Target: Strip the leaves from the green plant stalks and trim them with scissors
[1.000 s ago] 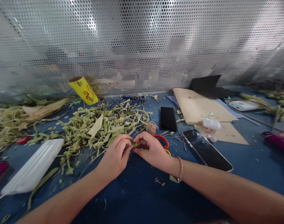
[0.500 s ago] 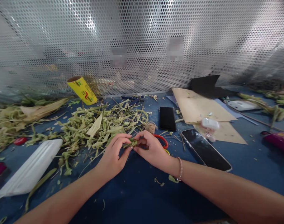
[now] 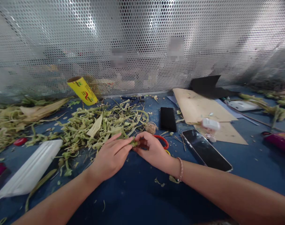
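Between my fingertips is a small knotted strip of green, dried leaf [image 3: 134, 143], partly covered by the fingers. My right hand [image 3: 154, 151] pinches it between thumb and fingers and wears a beaded bracelet at the wrist. My left hand [image 3: 112, 157] closes on its other side, back of the hand upward, its thumb hidden. Just beyond both hands lies a heap of similar knotted strips [image 3: 86, 123]. Beside my right hand are red scissor handles [image 3: 165, 141] and a ball of twine [image 3: 151, 127].
On the blue table [image 3: 142, 197], a white folded mask-like packet [image 3: 32, 168] lies at left. A yellow tube [image 3: 83, 90] leans by the perforated metal panel [image 3: 142, 31]. At right are two phones [image 3: 168, 119], brown card [image 3: 198, 106] and a white earbud case [image 3: 210, 124].
My left hand has rolled over, its back now upward and its thumb out of sight, with the fingers stretched toward the strip. My right hand stays nearly still.
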The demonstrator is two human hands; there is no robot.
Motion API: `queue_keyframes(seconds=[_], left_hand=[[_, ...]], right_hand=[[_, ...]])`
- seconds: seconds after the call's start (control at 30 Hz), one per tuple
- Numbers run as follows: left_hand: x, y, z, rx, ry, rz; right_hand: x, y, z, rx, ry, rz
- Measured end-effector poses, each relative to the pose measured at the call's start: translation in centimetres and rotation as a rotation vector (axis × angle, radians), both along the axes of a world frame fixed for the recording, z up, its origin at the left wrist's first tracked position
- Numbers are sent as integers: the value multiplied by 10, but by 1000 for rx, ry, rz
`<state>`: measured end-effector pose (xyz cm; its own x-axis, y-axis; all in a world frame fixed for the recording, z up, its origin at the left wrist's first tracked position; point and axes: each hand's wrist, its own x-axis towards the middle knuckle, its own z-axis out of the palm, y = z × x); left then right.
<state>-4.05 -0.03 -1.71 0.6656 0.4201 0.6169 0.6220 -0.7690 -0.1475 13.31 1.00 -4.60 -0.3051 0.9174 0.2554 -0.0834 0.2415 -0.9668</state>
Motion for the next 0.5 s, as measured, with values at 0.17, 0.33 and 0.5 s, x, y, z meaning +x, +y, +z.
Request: queue_keyframes(seconds=[0.17, 0.33, 0.5], left_hand=[[2, 0, 0, -33, 31, 19], [8, 0, 1, -22, 27, 52], [4, 1, -9, -130, 29, 83]], right_hand=[[-1, 1, -2, -32, 18, 1], [0, 0, -1, -12, 5, 1], [0, -1, 1, 15, -22, 3]])
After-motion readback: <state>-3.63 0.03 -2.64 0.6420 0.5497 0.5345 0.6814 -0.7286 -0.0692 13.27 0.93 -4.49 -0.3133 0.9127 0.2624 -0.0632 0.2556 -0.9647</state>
